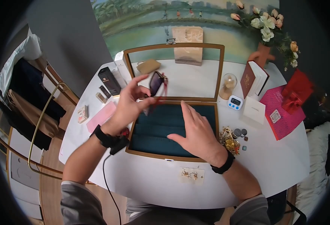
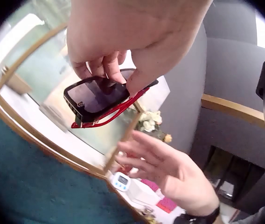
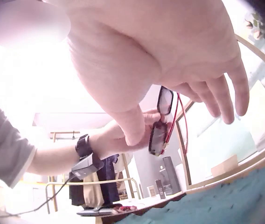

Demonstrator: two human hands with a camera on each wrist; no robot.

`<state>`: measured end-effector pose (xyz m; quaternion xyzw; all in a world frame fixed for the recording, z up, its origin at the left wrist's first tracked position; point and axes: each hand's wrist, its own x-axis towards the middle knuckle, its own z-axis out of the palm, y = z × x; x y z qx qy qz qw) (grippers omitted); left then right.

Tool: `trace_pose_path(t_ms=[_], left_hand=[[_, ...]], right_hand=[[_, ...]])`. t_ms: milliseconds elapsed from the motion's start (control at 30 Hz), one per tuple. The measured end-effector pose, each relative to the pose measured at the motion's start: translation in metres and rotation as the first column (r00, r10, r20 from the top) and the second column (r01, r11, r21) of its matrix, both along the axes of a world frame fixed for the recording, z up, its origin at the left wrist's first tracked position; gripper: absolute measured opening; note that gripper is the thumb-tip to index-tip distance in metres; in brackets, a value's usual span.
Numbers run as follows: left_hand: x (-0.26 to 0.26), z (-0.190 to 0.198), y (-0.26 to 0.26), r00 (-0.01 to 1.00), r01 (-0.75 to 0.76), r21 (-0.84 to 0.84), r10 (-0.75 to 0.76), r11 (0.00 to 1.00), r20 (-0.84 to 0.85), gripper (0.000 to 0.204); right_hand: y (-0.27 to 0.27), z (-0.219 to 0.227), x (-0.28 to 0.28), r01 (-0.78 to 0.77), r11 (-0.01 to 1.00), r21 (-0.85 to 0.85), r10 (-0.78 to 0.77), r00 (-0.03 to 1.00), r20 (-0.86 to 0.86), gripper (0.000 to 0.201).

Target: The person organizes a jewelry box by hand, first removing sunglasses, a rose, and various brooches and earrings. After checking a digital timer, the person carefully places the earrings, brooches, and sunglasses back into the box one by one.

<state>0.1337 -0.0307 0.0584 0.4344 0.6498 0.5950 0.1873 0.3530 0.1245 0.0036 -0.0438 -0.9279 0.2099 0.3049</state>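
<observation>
My left hand (image 1: 129, 105) pinches a pair of sunglasses (image 1: 156, 83) between thumb and fingers, over the far left part of a wooden-framed display box (image 1: 155, 156). These sunglasses have dark lenses and thin red temples; in the left wrist view the temples fold behind the lenses (image 2: 93, 96). Over the right half of the box, my right hand (image 1: 200, 131) is held out with straight fingers and thumb apart, nothing in it. Dark teal padding (image 1: 157, 129) lines the box in rows. Its glass lid (image 1: 222, 71) stands raised at the back.
Gold jewellery (image 1: 230, 144) lies right of the box, near a timer (image 1: 235, 102). An earring card (image 1: 192, 175) lies in front. At left are a pink cloth (image 1: 100, 115) and a black box (image 1: 109, 81). A cable (image 1: 107, 187) hangs from the left wrist.
</observation>
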Motion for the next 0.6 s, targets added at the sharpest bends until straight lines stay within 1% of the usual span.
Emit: trace_pose_path(t_ms=[33, 67, 133, 167, 200, 267, 300, 333, 400, 467, 533, 600], left_hand=[[0.016, -0.003, 0.011, 0.997, 0.038, 0.06, -0.041, 0.998, 0.062, 0.079], [0.028, -0.006, 0.019, 0.991, 0.085, 0.088, -0.094, 0.992, 0.098, 0.079], [0.05, -0.013, 0.038, 0.973, 0.113, 0.167, -0.143, 0.979, 0.18, 0.078], [0.059, -0.014, 0.046, 0.966, 0.101, 0.188, -0.141, 0.977, 0.216, 0.076], [0.063, -0.021, 0.053, 0.962, 0.092, 0.208, -0.141, 0.974, 0.235, 0.075], [0.073, -0.021, 0.061, 0.959, 0.051, 0.183, -0.1, 0.982, 0.267, 0.074], [0.076, -0.02, 0.064, 0.959, 0.053, 0.184, -0.101, 0.982, 0.266, 0.074], [0.079, -0.02, 0.066, 0.959, 0.027, 0.18, -0.076, 0.983, 0.274, 0.074], [0.083, -0.021, 0.068, 0.958, 0.0, 0.173, -0.05, 0.985, 0.284, 0.075], [0.085, -0.023, 0.069, 0.928, -0.013, 0.131, -0.036, 0.991, 0.371, 0.08], [0.085, -0.026, 0.069, 0.934, -0.032, 0.109, -0.009, 0.993, 0.356, 0.081], [0.086, -0.029, 0.07, 0.94, -0.05, 0.09, 0.016, 0.995, 0.34, 0.082]], right_hand=[[0.003, -0.001, -0.002, -0.058, 0.996, -0.073, 0.057, 0.998, -0.013, 0.115], [0.004, -0.002, -0.004, -0.046, 0.997, -0.065, 0.045, 0.999, -0.01, 0.115], [0.006, -0.002, -0.008, -0.102, 0.962, -0.253, 0.073, 0.99, -0.119, 0.114], [0.008, 0.003, -0.007, -0.117, 0.949, -0.292, 0.086, 0.99, -0.116, 0.112], [0.01, 0.005, -0.006, -0.111, 0.951, -0.287, 0.081, 0.99, -0.116, 0.112], [0.012, 0.006, -0.006, -0.1, 0.894, -0.437, 0.073, 0.994, -0.08, 0.107], [0.011, 0.008, -0.004, -0.038, 0.891, -0.453, 0.03, 0.999, -0.026, 0.102], [0.011, 0.007, -0.004, -0.038, 0.891, -0.453, 0.028, 0.999, -0.027, 0.102], [0.011, 0.002, -0.005, 0.045, 0.917, -0.396, -0.06, 0.998, -0.028, 0.099], [0.011, 0.0, -0.007, 0.066, 0.918, -0.391, -0.087, 0.996, -0.037, 0.098], [0.011, 0.0, -0.007, 0.086, 0.919, -0.385, -0.112, 0.993, -0.047, 0.097], [0.013, 0.002, -0.006, 0.109, 0.931, -0.349, -0.121, 0.992, -0.015, 0.097]])
